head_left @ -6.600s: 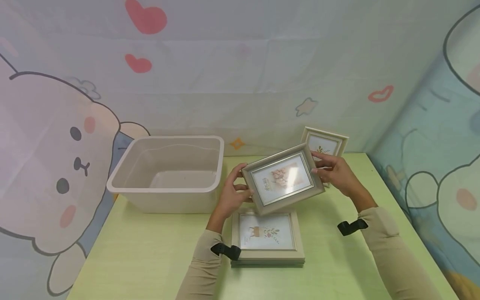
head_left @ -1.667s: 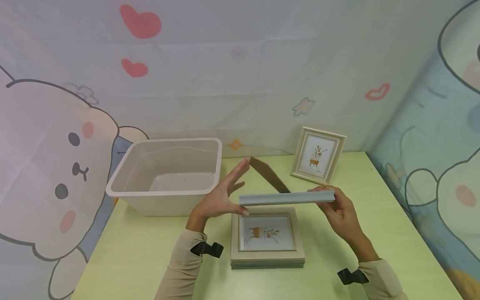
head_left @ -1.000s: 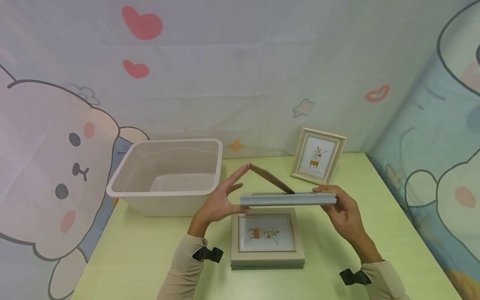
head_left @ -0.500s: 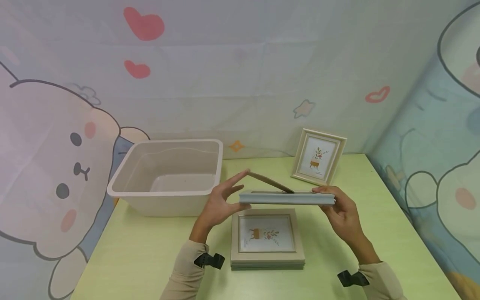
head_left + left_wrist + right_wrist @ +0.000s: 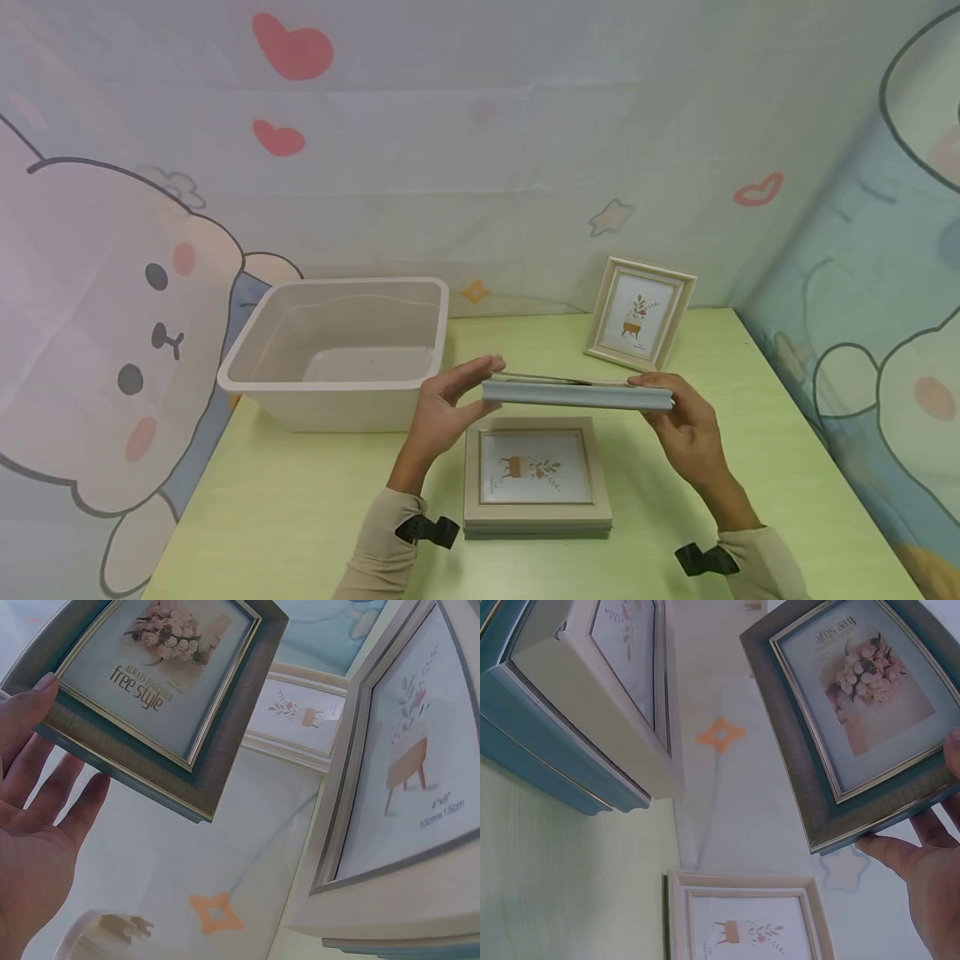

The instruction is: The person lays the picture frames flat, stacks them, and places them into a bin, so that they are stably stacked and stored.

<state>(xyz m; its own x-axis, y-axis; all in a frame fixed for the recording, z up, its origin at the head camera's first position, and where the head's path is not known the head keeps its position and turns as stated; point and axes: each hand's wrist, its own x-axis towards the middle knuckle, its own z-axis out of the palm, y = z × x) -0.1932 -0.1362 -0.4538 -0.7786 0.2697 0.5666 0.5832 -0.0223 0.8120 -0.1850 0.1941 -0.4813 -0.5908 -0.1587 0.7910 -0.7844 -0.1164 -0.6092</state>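
Between my two hands a picture frame (image 5: pixel 573 395) is held level above the stack, its pale blue-grey edge toward me. Its back faces up, with the brown support leg (image 5: pixel 536 377) lying almost flat along it. My left hand (image 5: pixel 442 417) pinches the left end, thumb below and fingers above at the tip of the leg. The right hand (image 5: pixel 686 429) grips the right end. From below, the left wrist view shows the held frame's front (image 5: pixel 150 705), a flower picture with "free style" lettering. Beneath it lies a stack of picture frames (image 5: pixel 536 515), the top one cream.
A beige plastic tub (image 5: pixel 333 387) stands at the back left of the green table (image 5: pixel 285 517). Another cream picture frame (image 5: pixel 641 312) stands upright at the back right. A fabric backdrop (image 5: pixel 480 167) with cartoon prints hangs behind the table.
Earlier the frame was held picture side up; then its back was up with the leg raised. My left hand's fingers have come down, folding the leg nearly flat. The right hand stays almost still.
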